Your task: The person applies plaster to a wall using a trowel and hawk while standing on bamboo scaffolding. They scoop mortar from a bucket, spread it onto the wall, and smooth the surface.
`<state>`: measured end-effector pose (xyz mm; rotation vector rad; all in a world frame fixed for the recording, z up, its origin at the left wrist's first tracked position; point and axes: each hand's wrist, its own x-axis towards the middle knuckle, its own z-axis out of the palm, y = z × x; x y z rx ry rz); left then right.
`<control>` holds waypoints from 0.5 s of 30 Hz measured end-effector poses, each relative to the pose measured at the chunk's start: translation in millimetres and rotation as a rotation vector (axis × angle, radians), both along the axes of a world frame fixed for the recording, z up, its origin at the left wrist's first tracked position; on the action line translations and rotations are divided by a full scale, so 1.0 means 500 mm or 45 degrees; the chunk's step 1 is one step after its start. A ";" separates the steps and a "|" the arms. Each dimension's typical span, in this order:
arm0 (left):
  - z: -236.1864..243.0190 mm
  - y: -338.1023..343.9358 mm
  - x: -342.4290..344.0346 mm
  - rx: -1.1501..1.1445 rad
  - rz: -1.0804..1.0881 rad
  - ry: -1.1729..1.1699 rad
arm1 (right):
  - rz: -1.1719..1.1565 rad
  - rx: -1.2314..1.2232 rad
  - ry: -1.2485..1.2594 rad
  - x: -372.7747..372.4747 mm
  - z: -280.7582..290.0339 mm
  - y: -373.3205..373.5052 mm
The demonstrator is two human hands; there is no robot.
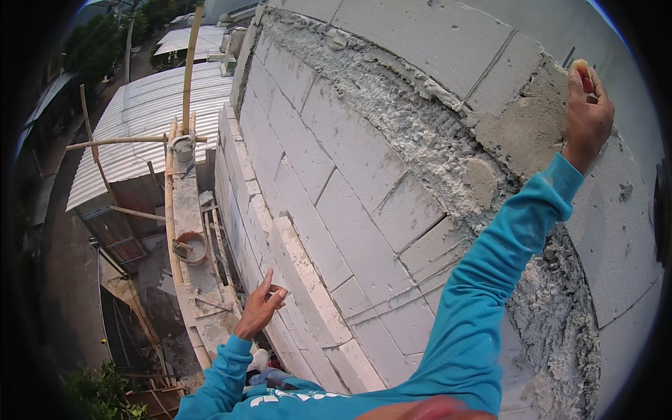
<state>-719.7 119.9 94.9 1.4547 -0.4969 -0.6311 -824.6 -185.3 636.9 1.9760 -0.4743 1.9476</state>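
Note:
My left hand (pixel 262 309) hangs near the white block wall (pixel 353 217), index finger stretched out and the others loosely bent, with nothing seen in it. High on the right, my right hand (pixel 588 112) is raised beside the upper blocks with its fingers curled together. Whatever is in those fingers, if anything, I cannot make out. A short thin grey piece (pixel 568 56) sticks up just past the fingertips. Close to that hand is a patch of grey-brown mortar (pixel 526 126) on the wall. A rough band of concrete (pixel 413 115) runs across between the block courses.
A narrow scaffold platform (pixel 183 217) of boards and bamboo lies along the wall's left side, high above the ground. On it are a mortar bucket (pixel 191 248) with a tool in it and a smaller pail (pixel 183 148). An upright bamboo pole (pixel 190 66) stands at the far end.

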 end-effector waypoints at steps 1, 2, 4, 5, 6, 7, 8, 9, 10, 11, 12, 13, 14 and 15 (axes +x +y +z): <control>-0.015 0.019 -0.002 0.039 0.028 0.021 | -0.154 -0.013 0.005 -0.001 0.058 -0.032; -0.036 0.029 -0.005 0.068 0.046 0.045 | -0.317 -0.037 0.014 -0.002 0.118 -0.068; -0.081 0.050 -0.001 0.117 0.090 0.091 | -0.579 0.016 0.096 -0.004 0.169 -0.070; -0.107 0.057 0.002 0.134 0.111 0.119 | -0.682 0.089 0.174 -0.004 0.184 -0.060; -0.131 0.064 0.006 0.151 0.132 0.147 | -0.784 0.163 0.251 0.000 0.191 -0.053; -0.155 0.071 0.007 0.144 0.141 0.161 | -0.867 0.104 0.281 0.002 0.190 -0.050; -0.175 0.080 0.010 0.140 0.155 0.175 | -0.946 0.045 0.310 0.005 0.185 -0.047; -0.190 0.088 0.017 0.135 0.168 0.189 | -1.024 -0.014 0.338 0.010 0.181 -0.043; -0.191 0.096 0.021 0.147 0.184 0.189 | -1.087 -0.033 0.363 0.015 0.178 -0.041; -0.188 0.104 0.025 0.159 0.199 0.188 | -1.151 -0.052 0.388 0.020 0.176 -0.038; -0.188 0.111 0.031 0.171 0.214 0.188 | -1.215 -0.072 0.413 0.024 0.175 -0.037; -0.193 0.118 0.038 0.168 0.235 0.198 | -1.206 -0.076 0.415 0.025 0.174 -0.036; -0.199 0.127 0.047 0.165 0.256 0.207 | -1.198 -0.081 0.416 0.025 0.173 -0.036; -0.202 0.131 0.053 0.163 0.277 0.216 | -1.190 -0.085 0.418 0.026 0.173 -0.036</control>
